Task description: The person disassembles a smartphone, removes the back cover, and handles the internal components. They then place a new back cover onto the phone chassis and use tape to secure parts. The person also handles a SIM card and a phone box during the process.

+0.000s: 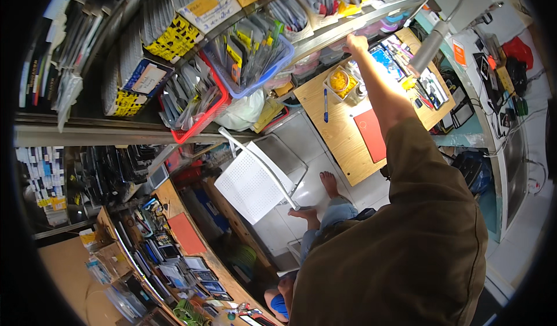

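Note:
My right arm, in a brown sleeve, stretches over the wooden desk. My right hand (355,44) is at its far edge, just under the front of the upper shelf (348,21). Its fingers look curled; whatever they hold, if anything, is hidden. Under the forearm a bright lit screen or mat (387,62) shows in part. Beside the arm stand a clear container of yellow pieces (342,82), a blue pen (326,107) and a red flat board (369,134). At the bottom, what seems my left hand (285,285) is mostly hidden by my body, near something blue (278,307).
A white perforated chair (252,184) stands left of my bare feet. Blue (284,56) and red (200,120) baskets of packed parts crowd the shelf edge. A lamp head (428,50) hangs over the desk (348,158). A cluttered workbench (217,265) lies lower left.

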`<state>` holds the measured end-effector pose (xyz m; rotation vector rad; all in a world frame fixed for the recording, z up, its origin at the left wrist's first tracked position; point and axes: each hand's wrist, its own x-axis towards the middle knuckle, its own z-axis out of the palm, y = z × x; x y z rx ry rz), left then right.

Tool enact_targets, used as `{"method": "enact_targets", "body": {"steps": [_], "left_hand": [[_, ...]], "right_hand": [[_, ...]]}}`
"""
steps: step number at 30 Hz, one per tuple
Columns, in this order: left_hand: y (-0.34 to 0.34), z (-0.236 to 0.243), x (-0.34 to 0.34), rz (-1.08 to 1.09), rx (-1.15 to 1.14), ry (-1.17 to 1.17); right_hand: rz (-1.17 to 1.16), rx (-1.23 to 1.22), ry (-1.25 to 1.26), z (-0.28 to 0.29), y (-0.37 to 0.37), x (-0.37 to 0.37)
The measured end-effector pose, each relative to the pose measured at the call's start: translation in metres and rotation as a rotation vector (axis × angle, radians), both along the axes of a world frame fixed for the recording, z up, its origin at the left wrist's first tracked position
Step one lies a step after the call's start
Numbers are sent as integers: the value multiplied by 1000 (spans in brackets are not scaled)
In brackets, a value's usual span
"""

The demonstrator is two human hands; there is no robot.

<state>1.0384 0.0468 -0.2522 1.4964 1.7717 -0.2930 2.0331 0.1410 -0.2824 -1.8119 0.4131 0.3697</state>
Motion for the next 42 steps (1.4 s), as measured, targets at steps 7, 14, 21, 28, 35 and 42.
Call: {"method": "enact_targets", "body": {"steps": [7, 14, 21, 28, 35, 42], "left_hand": [[2, 18, 24, -10, 9, 134], [62, 28, 83, -98, 205, 43], [34, 26, 96, 186, 271, 50], [-11, -27, 45, 673, 195, -124], [55, -64, 21, 653, 324, -301], [152, -87, -51, 779, 370, -483]], "right_hand": [[65, 526, -38, -29, 25, 17], [125, 362, -207, -71, 38, 36], [133, 625, -327, -72, -7, -87], [976, 502, 69, -21, -30, -490], [2245, 477, -511, 66, 16, -619], [1843, -91, -564, 42, 129, -584]]}}
